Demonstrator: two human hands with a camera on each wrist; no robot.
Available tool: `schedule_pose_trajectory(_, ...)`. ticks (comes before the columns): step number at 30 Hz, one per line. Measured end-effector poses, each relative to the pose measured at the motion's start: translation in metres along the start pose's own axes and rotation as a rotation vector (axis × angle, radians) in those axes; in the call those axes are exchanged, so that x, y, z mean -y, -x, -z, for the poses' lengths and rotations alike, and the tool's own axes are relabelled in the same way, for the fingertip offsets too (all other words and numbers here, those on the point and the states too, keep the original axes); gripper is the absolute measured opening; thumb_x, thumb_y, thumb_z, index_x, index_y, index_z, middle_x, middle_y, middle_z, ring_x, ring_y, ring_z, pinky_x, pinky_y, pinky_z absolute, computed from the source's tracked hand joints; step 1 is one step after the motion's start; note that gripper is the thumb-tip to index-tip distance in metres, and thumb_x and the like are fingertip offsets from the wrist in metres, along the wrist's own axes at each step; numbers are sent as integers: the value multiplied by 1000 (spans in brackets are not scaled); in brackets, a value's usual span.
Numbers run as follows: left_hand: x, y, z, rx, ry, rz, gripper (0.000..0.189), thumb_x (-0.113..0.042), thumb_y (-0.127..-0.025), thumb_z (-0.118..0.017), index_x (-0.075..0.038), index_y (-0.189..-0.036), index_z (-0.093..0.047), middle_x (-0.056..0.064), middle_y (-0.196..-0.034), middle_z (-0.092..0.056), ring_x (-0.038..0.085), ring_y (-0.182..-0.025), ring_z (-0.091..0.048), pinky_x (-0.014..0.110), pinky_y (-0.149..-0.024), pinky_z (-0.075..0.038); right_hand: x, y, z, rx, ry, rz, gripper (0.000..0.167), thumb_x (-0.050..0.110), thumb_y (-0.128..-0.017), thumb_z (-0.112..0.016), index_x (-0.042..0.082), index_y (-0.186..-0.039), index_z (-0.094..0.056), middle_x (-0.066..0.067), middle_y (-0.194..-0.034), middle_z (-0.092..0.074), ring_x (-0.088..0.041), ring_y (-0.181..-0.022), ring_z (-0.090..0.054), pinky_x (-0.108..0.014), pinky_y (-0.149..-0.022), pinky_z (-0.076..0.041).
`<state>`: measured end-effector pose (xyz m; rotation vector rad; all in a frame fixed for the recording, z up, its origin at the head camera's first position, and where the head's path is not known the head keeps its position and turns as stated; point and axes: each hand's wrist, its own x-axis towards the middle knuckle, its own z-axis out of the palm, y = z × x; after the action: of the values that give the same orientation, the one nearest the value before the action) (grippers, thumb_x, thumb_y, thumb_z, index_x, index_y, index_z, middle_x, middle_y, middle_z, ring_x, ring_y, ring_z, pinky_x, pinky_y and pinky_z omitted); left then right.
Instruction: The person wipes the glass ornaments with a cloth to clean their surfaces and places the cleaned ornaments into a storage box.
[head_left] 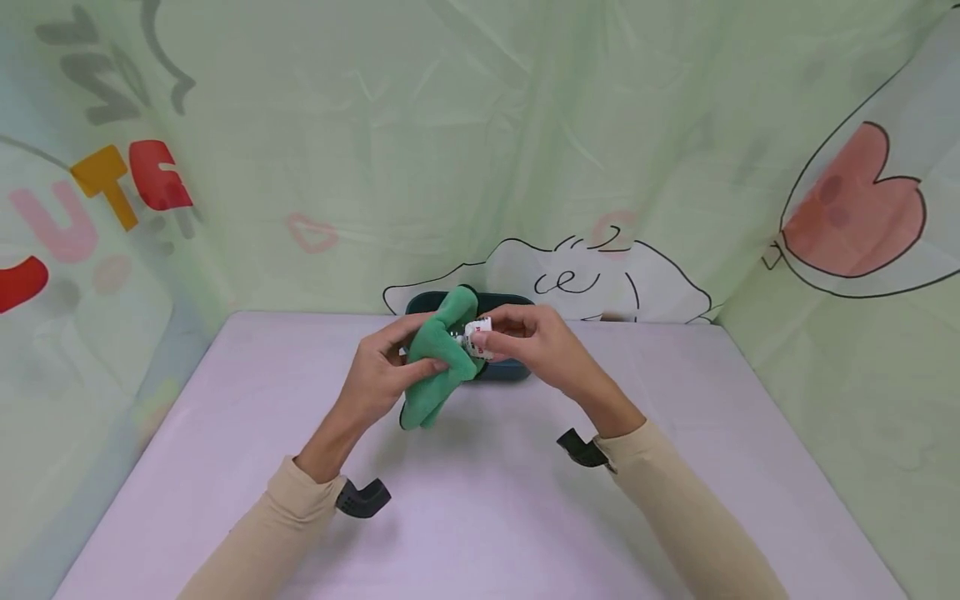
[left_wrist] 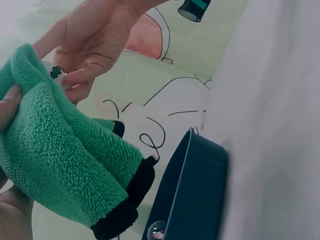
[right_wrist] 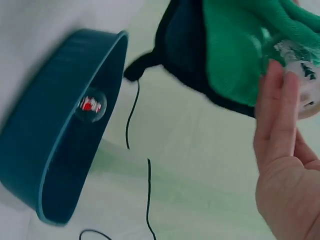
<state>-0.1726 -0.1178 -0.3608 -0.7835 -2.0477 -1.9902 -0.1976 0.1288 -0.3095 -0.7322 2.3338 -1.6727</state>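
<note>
My left hand [head_left: 377, 367] grips a fluffy green cloth [head_left: 433, 367] with black edging, thumb in front and fingers behind. A small snow globe [head_left: 478, 337] with a printed white base is pinched by my right hand [head_left: 542, 340]. Its clear dome points left into a fold of the cloth, as the right wrist view shows, and is partly covered by it. Behind and below both hands stands a dark blue-green bin [right_wrist: 35, 125]. Inside it lies another clear globe [right_wrist: 92, 105] with a red and white figure.
The bin stands at the far edge of a pale table [head_left: 480, 517], close to a light green printed curtain [head_left: 450, 150]. More curtain hangs on the left and right. Black wrist mounts [head_left: 363, 498] stick out from both beige sleeves.
</note>
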Motion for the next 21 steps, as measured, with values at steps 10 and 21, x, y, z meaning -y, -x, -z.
schedule_pose_trajectory(10,0,0,1,-68,-5,54,52,1,-85,-79,-5,-134,-63,11,-118,-67,21,-104,-65,29,-85,-59,-4,3,-11,-20,63,227,36,12,-90,-79,11,-125,-70,-6,-112,-70,-23,-97,-69,-38,-84,-61)
schedule_pose_trajectory(21,3,-1,5,-42,50,111,50,-2,-87,-77,-5,-135,-62,7,-118,-68,23,-109,-64,28,-88,-56,-13,2,-14,-75,371,664,53,3,-79,-86,5,-128,-67,-10,-122,-65,-21,-103,-68,-32,-82,-61)
